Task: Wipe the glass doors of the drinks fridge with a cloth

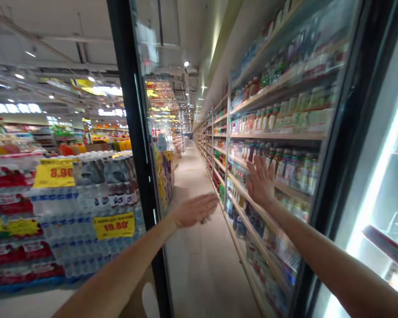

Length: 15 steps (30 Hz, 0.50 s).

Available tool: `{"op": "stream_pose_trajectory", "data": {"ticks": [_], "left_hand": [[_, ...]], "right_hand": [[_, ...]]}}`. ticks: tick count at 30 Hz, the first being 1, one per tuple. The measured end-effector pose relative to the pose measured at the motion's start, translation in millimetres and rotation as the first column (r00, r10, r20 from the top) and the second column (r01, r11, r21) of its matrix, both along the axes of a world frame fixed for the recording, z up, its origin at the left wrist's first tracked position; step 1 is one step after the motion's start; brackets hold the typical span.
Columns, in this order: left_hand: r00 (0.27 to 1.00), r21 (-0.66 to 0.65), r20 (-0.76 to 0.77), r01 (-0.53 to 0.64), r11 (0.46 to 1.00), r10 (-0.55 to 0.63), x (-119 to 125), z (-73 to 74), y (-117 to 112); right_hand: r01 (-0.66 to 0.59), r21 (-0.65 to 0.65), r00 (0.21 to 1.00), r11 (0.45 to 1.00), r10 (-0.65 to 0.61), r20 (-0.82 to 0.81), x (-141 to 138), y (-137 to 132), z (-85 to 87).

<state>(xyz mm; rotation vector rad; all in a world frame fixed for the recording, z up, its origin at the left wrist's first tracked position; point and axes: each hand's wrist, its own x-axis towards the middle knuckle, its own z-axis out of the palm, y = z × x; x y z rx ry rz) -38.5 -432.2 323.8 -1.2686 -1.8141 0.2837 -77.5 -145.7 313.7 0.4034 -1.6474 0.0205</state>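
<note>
A tall glass door with a black frame stands swung out in front of me. My left hand is stretched out flat before the glass, fingers extended and close together, holding nothing. Higher and farther right, my right hand is raised with its fingers spread and nothing in it. Whether either palm touches the glass I cannot tell. Beyond the right hand, seen through or reflected in the glass, are shelves of bottles.
At the right edge is a lit cooler interior with a bright light strip. On the left stand stacked packs of bottled water with yellow price signs. A long pale aisle floor shows in the glass.
</note>
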Motion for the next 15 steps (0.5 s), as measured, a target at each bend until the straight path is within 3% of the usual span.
{"op": "stream_pose_trajectory", "data": {"ticks": [1,3,4,5,6,7,8,9,11,12,13,15], "left_hand": [[0.999,0.012,-0.046,-0.011,1.000,0.011,-5,21.1,-7],[0.990,0.199,-0.112,-0.058,0.978,0.082,-14,64.8,-19],[0.978,0.369,-0.149,-0.082,0.926,0.146,-18,78.4,-21],[0.967,0.468,-0.172,-0.086,0.880,0.186,-20,82.5,-20],[0.960,0.484,-0.205,-0.070,0.872,0.192,-20,76.4,-16],[0.959,0.410,-0.235,-0.050,0.910,0.159,-20,61.5,-9],[0.963,0.221,-0.261,-0.005,0.975,0.064,-18,41.4,0],[0.962,0.003,-0.267,0.052,0.999,-0.049,-17,20.7,8],[0.958,-0.181,-0.255,0.085,0.980,-0.130,-16,-4.6,19],[0.957,-0.221,-0.249,0.091,0.971,-0.146,-17,-3.4,19],[0.959,-0.199,-0.253,0.076,0.977,-0.126,-18,7.7,17],[0.963,-0.021,-0.269,-0.023,1.000,0.016,-18,48.8,8]], "right_hand": [[-0.002,-0.002,1.000,1.000,0.002,0.009,0,0,-1.9],[-0.010,-0.016,1.000,1.000,0.010,0.021,0,-2,-4.9],[-0.016,-0.026,1.000,1.000,0.016,0.020,1,-4,-6.1],[-0.021,-0.038,1.000,0.999,0.021,0.016,1,-6,-7.3],[-0.023,-0.048,1.000,0.999,0.024,0.012,2,-9,-8.7],[-0.020,-0.057,1.000,0.998,0.021,0.010,3,-11,-10.3],[-0.012,-0.065,1.000,0.998,0.012,0.009,3,-13,-12.4],[-0.002,-0.068,1.000,0.998,0.003,0.005,4,-14,-14.9],[0.006,-0.040,1.000,0.999,-0.005,0.005,5,-12,-20.3],[0.005,-0.017,1.000,1.000,-0.005,0.010,5,-11,-22.8],[0.001,0.007,1.000,1.000,-0.001,0.014,4,-8,-25.0],[-0.012,0.045,1.000,0.999,0.011,0.010,4,-4,-27.8]]}}
